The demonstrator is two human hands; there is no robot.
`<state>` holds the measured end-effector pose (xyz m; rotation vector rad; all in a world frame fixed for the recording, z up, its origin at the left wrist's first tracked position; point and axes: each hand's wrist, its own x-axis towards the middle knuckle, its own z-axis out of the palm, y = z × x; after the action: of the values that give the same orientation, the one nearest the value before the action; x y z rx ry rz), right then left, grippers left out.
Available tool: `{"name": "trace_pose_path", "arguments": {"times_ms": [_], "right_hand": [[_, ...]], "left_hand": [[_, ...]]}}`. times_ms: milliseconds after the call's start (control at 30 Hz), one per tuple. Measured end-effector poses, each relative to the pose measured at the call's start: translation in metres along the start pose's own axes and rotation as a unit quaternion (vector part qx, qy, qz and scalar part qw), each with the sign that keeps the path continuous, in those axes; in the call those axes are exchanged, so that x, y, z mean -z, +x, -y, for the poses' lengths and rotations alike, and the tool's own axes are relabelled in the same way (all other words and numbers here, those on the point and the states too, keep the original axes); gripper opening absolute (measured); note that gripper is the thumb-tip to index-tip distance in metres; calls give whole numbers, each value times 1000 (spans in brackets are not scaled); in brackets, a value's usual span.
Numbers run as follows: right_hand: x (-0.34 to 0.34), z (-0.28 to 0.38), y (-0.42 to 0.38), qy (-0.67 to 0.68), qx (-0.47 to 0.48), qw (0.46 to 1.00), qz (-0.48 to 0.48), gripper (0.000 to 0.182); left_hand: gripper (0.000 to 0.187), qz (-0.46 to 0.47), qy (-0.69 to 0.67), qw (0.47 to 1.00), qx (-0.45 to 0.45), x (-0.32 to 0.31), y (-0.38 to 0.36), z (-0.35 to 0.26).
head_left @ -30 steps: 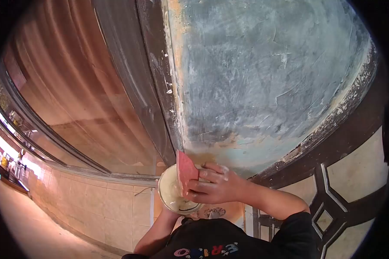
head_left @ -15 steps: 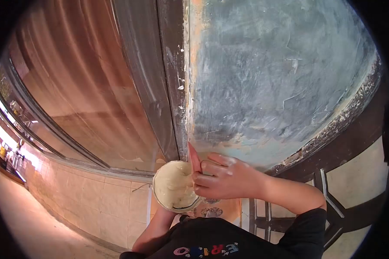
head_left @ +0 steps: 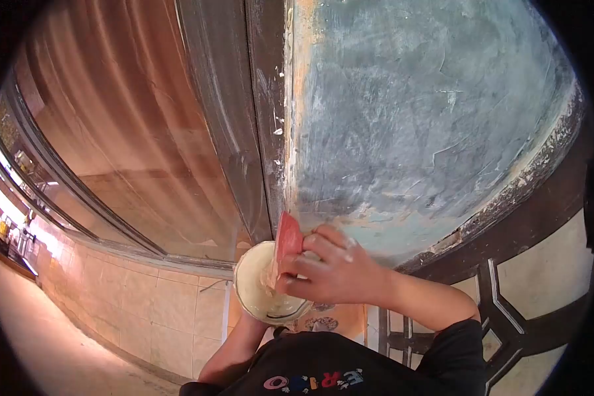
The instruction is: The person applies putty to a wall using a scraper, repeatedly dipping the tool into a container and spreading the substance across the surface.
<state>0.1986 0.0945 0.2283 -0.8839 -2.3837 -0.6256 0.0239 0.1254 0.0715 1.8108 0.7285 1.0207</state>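
Observation:
My right hand (head_left: 333,264) is closed around a red putty spreader (head_left: 288,239), a flat flexible blade. Its lower edge dips into cream-coloured putty (head_left: 252,280) in a round bowl (head_left: 236,290). From below, my left hand (head_left: 249,329) supports this bowl close to my body; its fingers are hidden underneath. Just beyond the spreader rises a grey-blue wall (head_left: 402,132) with patchy, scraped plaster. A dark wooden frame (head_left: 261,125), spotted with white, meets the wall's left edge.
Left of the frame, a glass pane (head_left: 138,132) shows brownish-red curtain folds. Tiles (head_left: 158,297) run below the window. Dark wooden trim (head_left: 541,218) with pale panels curves along the right side. Bottles and other small items (head_left: 16,234) stand at the far left.
My right hand has moved slightly left, and the spreader has turned so its flat red face shows. It now reaches farther over the bowl, and the putty's surface looks more disturbed.

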Motion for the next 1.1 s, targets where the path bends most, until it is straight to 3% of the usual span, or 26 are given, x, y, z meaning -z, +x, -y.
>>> {"name": "trace_pose_path", "arguments": {"times_ms": [67, 167, 200, 233, 300, 333, 433, 467, 500, 567, 600, 633, 700, 833, 900, 967, 1000, 1033, 1067, 1100], "right_hand": [[10, -8, 2, 5, -9, 1000, -17, 18], [25, -17, -2, 29, -19, 999, -32, 25], [27, -18, -5, 52, -57, 996, -33, 26], [28, -19, -8, 75, -94, 992, -35, 27], [6, -13, -34, 131, -138, 981, -34, 35], [-10, -9, -51, 185, -184, 965, -33, 42], [-49, 6, -96, 185, -208, 959, -58, 48], [-54, 9, -104, 186, -208, 959, -58, 48], [-57, 12, -112, 168, -214, 960, -66, 50], [-57, 11, -123, 148, -224, 960, -75, 51], [-55, 9, -129, 137, -225, 962, -75, 50], [-54, 8, -133, 126, -227, 963, -75, 49], [-51, 7, -137, 109, -222, 966, -75, 47], [-46, 7, -148, 85, -230, 967, -72, 42], [-45, 7, -158, 94, -249, 962, -63, 41], [-51, 11, -169, 104, -268, 956, -53, 39], [-59, 15, -177, 138, -331, 930, -80, 34], [-69, 20, -186, 171, -391, 898, -106, 30], [-84, 26, -198, 170, -392, 897, -107, 30], [-103, 35, -213, 261, -504, 810, -148, 22]], "left_hand": [[58, -15, -170, 984, 57, -1, -1, 4], [62, -36, -411, 901, 134, 1, -1, 10], [59, -25, -513, 851, 110, 3, -1, 14], [59, -26, -514, 851, 108, 3, -2, 20], [56, -8, -640, 761, 100, 0, -8, 41], [54, -42, -510, 850, 123, -2, -17, 56], [53, 17, -580, 806, 117, 0, -6, 17], [52, -16, -628, 752, 198, -15, -20, 84], [52, -17, -628, 752, 199, -14, -20, 72], [53, -15, -609, 773, 178, -10, -22, 46], [52, -41, -537, 823, 184, -9, -27, 45], [52, -36, -536, 823, 186, -12, -31, 52], [54, 11, -409, 905, 117, -16, -31, 60], [54, 6, -407, 905, 121, -6, -34, 36], [54, -25, -705, 679, 204, -1, -37, 39], [55, -46, -683, 699, 207, 5, -41, 53], [55, -66, -661, 717, 208, 8, -43, 60], [55, -65, -660, 718, 210, 10, -46, 64], [57, -77, -676, 699, 221, 12, -49, 67], [58, -88, -690, 680, 233, 13, -52, 69]]}}
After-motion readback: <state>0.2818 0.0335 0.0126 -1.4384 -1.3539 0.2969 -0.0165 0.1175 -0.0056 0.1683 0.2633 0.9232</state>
